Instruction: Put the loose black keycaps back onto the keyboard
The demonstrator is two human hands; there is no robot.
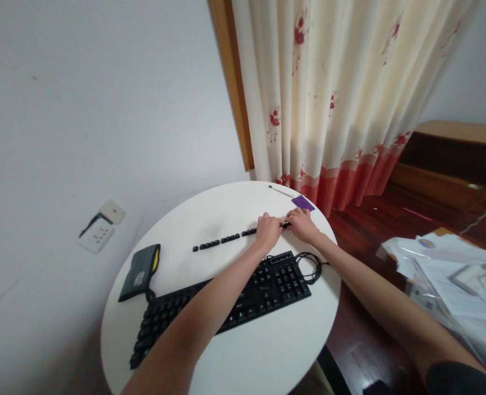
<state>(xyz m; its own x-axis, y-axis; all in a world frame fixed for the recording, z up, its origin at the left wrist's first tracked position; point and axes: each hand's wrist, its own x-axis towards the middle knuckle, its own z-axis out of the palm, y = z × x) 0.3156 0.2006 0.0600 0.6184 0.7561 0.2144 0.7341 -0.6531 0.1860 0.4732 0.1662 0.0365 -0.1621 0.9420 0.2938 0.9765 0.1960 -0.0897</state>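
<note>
A row of small black keycaps (pixel 210 244) runs in short groups across the white round table (pixel 243 200). At the row's right end, my left hand (pixel 268 230) rests with bent fingers, its fingertips mostly hidden behind the hand. Just beside it, my right hand (pixel 302 224) has thumb and fingers closed in a pinch at the last black keycaps. Closer to me lies a black keyboard (pixel 267 285), slanting across the table. My left forearm passes over it and covers part of its keys.
On the table's left lies a dark grey pouch (pixel 139 274) with a yellow edge. A coiled black cable (pixel 314 269) sits by the keyboard's right end. Near the far rim are a purple cloth (pixel 303 203) and a thin brush-like stick (pixel 281 191). Plastic-wrapped papers (pixel 452 280) lie to the right.
</note>
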